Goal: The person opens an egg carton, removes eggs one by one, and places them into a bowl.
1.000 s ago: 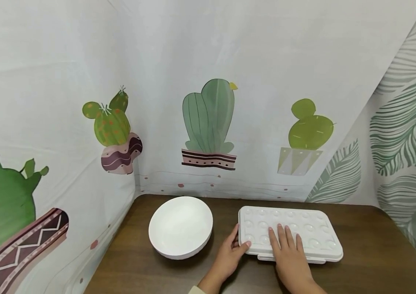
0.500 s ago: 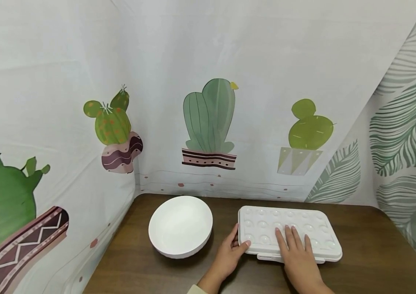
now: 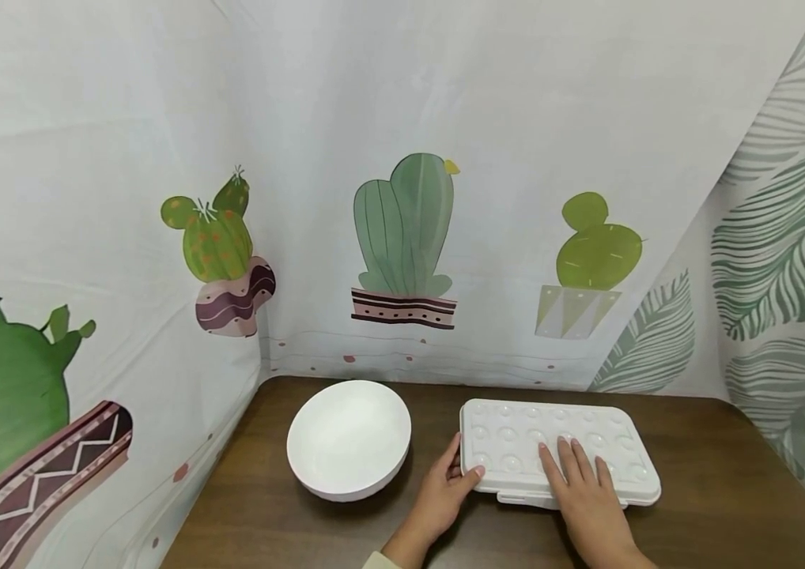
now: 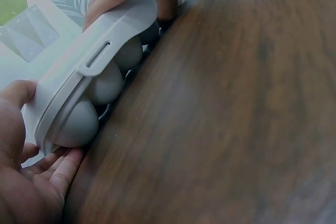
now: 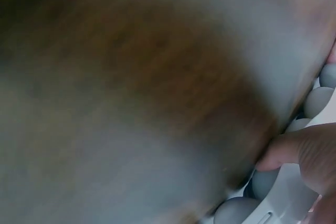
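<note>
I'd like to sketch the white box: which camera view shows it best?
The head view, which shows the white box nearly whole from above. The left wrist view shows one side, with rounded shapes beneath; the right wrist view, only a cropped part.

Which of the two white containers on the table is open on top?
The bowl, left of the box: you can see straight into it, while the box has its lid on, with the right hand resting there.
</note>
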